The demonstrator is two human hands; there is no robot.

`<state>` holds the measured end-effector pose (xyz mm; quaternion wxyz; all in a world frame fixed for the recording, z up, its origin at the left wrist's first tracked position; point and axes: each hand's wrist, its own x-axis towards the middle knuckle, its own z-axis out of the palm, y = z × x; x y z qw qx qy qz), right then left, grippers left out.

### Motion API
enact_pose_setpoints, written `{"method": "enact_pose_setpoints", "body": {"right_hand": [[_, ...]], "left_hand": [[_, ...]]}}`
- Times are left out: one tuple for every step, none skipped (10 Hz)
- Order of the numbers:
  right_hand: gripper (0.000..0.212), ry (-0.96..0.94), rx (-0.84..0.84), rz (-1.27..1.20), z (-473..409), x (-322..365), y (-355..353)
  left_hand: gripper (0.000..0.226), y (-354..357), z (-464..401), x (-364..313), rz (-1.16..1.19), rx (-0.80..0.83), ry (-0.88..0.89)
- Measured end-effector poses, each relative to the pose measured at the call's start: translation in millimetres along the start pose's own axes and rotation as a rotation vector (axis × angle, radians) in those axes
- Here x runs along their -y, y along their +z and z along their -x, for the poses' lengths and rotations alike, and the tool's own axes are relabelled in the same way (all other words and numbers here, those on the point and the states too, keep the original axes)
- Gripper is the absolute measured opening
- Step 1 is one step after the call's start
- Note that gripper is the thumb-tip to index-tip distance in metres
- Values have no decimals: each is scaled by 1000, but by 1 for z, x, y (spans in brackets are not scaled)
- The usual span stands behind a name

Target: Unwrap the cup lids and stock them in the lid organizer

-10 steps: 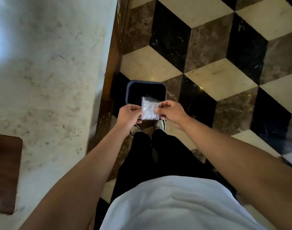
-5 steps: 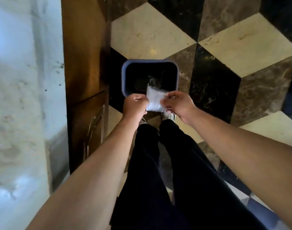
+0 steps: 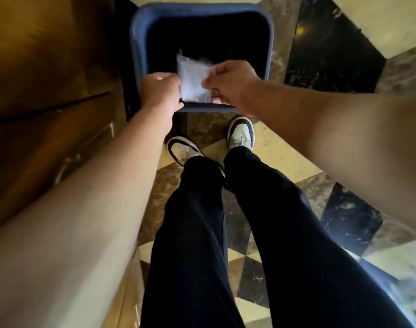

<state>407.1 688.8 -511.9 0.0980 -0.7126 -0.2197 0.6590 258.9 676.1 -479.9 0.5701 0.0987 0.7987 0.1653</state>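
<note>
Left hand (image 3: 163,92) fingers curled in, pinching the left edge of the wrap (image 3: 194,81). Right hand (image 3: 229,85) fingers also curled, pinching its right edge; a fingertip shows under the wrap's lower right corner. Exact finger placement is blurred, can't tell more.

Wrap: crumpled clear plastic, folded into a rough rectangle, held stretched between both hands. A pointed corner sticks up at its top left. Can't tell whether anything is inside it.

The wrap sits over the open mouth of the bin (image 3: 140,67), at the near side of the opening, just above the near rim. Both hands overlap that rim in view; contact with the rim can't be told.

Bin: dark blue, rounded-square rim, interior black, contents not visible. It stands on the floor (image 3: 285,159) right in front of the shoes (image 3: 241,136).

Shoes are white with dark trim, toes pointing at the bin, the right one nearer to it. Black trousers (image 3: 202,233) below, both bare forearms reaching forward.

Floor: cube-pattern marble tiles in cream, brown and black.

Left of the bin and the left arm: a wooden cabinet (image 3: 48,79), panel front, touching or just beside the bin's left side.
</note>
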Motion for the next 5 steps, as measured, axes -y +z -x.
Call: {"method": "enact_pose_setpoints", "body": {"right_hand": [[21,8,0,37,-30,-6,12],[22,7,-3,64,-43,-11,19],[57,-26,33,83,-48,-16,24],[77,-62,70,164,-44,-20,19],[70,-87,65,276,-24,-20,11]], "left_hand": [[29,6,-26,5,49,27,-12],[34,8,-37,6,11,29,32],[47,4,-44,11,-64,8,95],[54,1,-42,14,-80,-7,87],[54,-9,-29,16,-118,-47,106]]}}
